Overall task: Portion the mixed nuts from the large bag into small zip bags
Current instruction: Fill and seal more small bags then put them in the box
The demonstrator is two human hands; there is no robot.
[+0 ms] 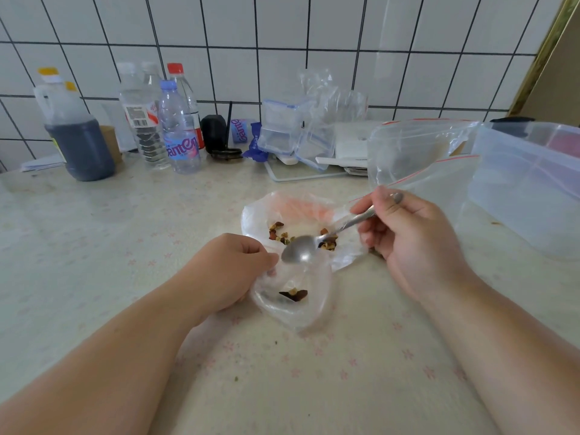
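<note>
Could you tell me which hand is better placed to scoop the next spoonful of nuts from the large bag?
The right hand: it holds the spoon, whose bowl is beside the nuts in the large bag. The left hand grips the small bag.

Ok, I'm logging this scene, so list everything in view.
small zip bag: one, clear, few nuts inside, near centre
large bag: one, clear, nuts inside, behind small bag
spoon: one, silver, empty, over small bag
red-striped zip bags: clear, right rear
plastic bin: one, clear, far right
lidded containers: clear, rear centre
bottles: several, rear left
dark jug: one, rear left
left hand: holds small bag
right hand: holds spoon
</note>
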